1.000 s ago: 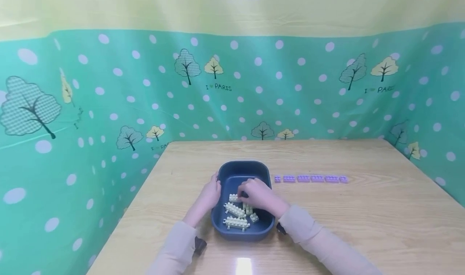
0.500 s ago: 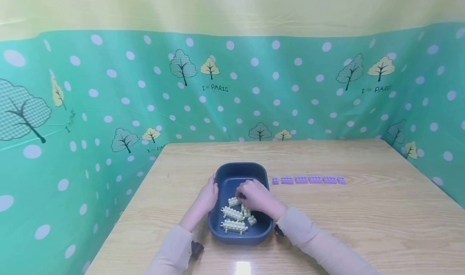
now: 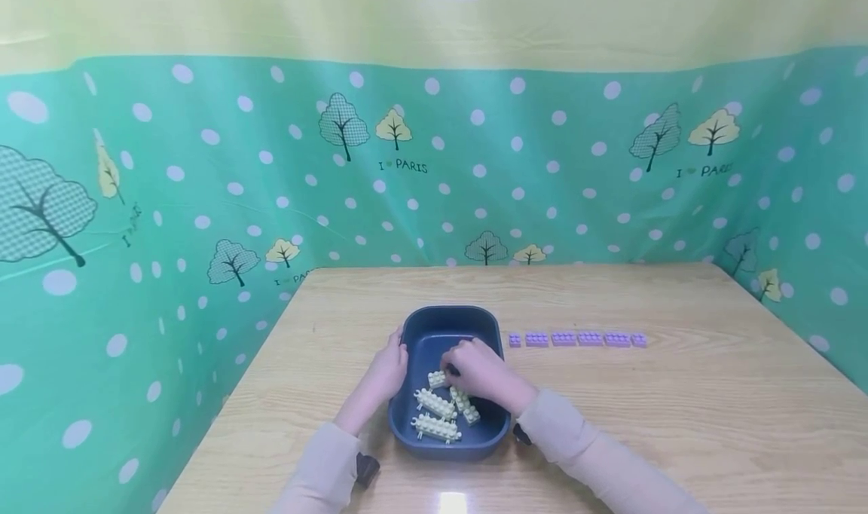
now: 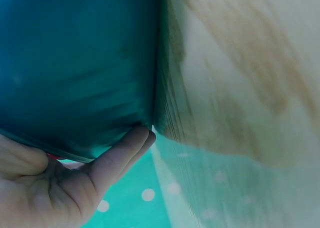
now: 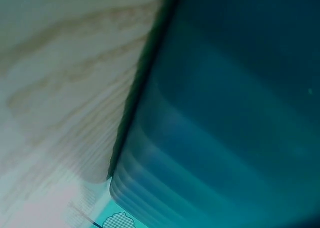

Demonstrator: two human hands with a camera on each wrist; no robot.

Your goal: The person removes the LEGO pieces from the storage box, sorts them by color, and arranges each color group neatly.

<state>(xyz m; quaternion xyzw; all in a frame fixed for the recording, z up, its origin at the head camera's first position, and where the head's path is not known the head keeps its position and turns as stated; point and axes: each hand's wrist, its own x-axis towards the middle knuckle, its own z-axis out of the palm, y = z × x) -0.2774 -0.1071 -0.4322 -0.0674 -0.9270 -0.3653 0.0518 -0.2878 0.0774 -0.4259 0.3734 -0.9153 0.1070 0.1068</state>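
Note:
A dark blue plastic bin [image 3: 450,448] stands on the table with several pale yellow toy bricks inside. My left hand [image 3: 388,368] grips its left wall; in the left wrist view the thumb and fingers [image 4: 117,155] lie either side of the rim. Inside the bin, my right hand [image 3: 480,369] has its fingers bent down over the bricks. Its fingertips are at a short pale brick [image 3: 436,379] and close to another pale brick [image 3: 459,399]; whether they pinch one is hidden. Nearer to me lie two long bricks with side knobs [image 3: 436,427] and a small square brick [image 3: 471,414].
A row of purple bricks [image 3: 590,338] runs along the wooden table [image 3: 678,423] to the right of the bin. Green dotted cloth [image 3: 271,182] hangs behind and at both sides. The right wrist view shows only the bin's outer wall [image 5: 200,138], table and cloth.
The pale brick under my right hand has shifted slightly towards me, closer to the small square brick. My left hand keeps its place on the bin. The head view has shifted a little.

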